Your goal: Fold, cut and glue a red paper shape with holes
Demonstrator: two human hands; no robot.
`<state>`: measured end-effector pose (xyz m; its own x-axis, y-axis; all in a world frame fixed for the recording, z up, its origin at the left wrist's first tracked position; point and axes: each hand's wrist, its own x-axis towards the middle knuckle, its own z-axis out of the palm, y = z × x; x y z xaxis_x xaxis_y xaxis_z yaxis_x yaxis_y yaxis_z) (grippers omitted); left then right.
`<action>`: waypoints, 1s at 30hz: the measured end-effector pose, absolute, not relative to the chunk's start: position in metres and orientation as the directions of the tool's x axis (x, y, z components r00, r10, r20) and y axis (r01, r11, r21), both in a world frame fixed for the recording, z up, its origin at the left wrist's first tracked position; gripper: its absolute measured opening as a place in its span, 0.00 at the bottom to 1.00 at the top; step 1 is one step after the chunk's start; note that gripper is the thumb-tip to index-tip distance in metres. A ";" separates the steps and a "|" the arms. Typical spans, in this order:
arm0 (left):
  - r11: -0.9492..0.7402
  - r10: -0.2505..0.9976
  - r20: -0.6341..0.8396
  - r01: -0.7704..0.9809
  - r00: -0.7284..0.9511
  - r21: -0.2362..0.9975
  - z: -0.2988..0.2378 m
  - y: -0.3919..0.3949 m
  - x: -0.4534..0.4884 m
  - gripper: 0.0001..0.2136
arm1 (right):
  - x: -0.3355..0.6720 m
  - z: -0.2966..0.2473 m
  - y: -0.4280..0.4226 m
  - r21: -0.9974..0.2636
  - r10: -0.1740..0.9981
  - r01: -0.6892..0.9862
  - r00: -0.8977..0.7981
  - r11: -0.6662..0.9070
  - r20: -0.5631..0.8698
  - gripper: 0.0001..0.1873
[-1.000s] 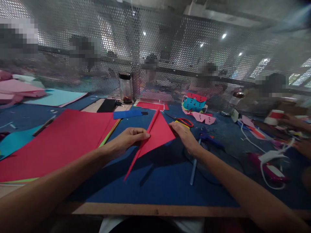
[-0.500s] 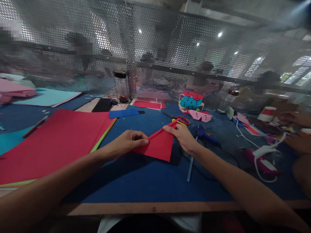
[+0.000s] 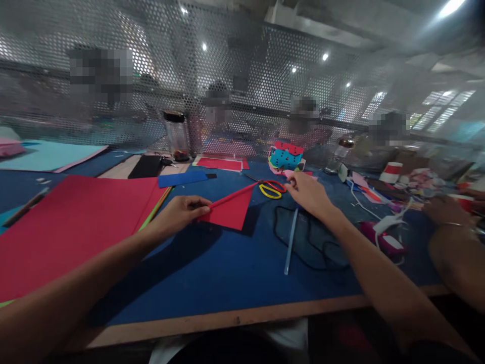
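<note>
My left hand (image 3: 182, 211) is closed in a pinch on the near corner of a folded red paper triangle (image 3: 230, 210), which hangs just above the blue table cover (image 3: 227, 273). My right hand (image 3: 308, 193) has its fingers stretched out, holds nothing, and reaches toward the scissors (image 3: 271, 188) with red and yellow handles, a little to its left.
A stack of large red sheets (image 3: 71, 222) lies at the left. A glue stick (image 3: 291, 240) and black cord (image 3: 314, 242) lie under my right arm. A jar (image 3: 176, 135) and coloured paper cut-outs (image 3: 286, 156) stand by the perforated screen. Another person's hands (image 3: 447, 212) work at the right.
My right hand let go of the red paper and moved right toward the scissors. The left hand keeps its hold, and the paper has swung to hang from that corner.
</note>
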<state>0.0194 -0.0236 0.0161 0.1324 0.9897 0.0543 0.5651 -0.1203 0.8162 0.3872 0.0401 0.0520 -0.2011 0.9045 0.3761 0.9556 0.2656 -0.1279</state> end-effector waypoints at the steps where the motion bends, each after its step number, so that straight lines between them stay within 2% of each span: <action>1: -0.143 0.987 0.072 0.563 0.147 0.814 0.014 -0.021 0.017 0.20 | 0.399 0.051 0.037 -0.008 0.934 0.984 -0.164 0.176 0.317 0.13; 7: -0.219 0.975 0.158 0.589 0.153 0.778 0.004 -0.011 0.012 0.15 | 0.437 0.029 0.023 0.082 0.985 0.994 -0.079 0.067 0.151 0.15; 17: -0.226 0.974 0.176 0.667 0.142 0.710 0.004 -0.011 0.011 0.14 | 0.447 0.033 0.014 0.162 0.996 0.985 -0.071 0.063 0.045 0.22; 23: -0.217 0.976 0.181 0.667 0.124 0.713 0.011 -0.017 0.015 0.13 | 0.439 0.029 0.008 0.208 0.999 0.978 -0.041 0.034 0.029 0.21; 30: -0.212 0.977 0.165 0.671 0.134 0.710 0.006 -0.014 0.013 0.13 | 0.439 0.028 0.010 0.138 0.993 0.990 0.015 -0.031 0.116 0.24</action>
<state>0.0125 -0.0136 0.0065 0.1339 0.9772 0.1650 0.6713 -0.2119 0.7102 0.4394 0.0097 0.0285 0.0147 0.9931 0.1161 0.9899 -0.0309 0.1383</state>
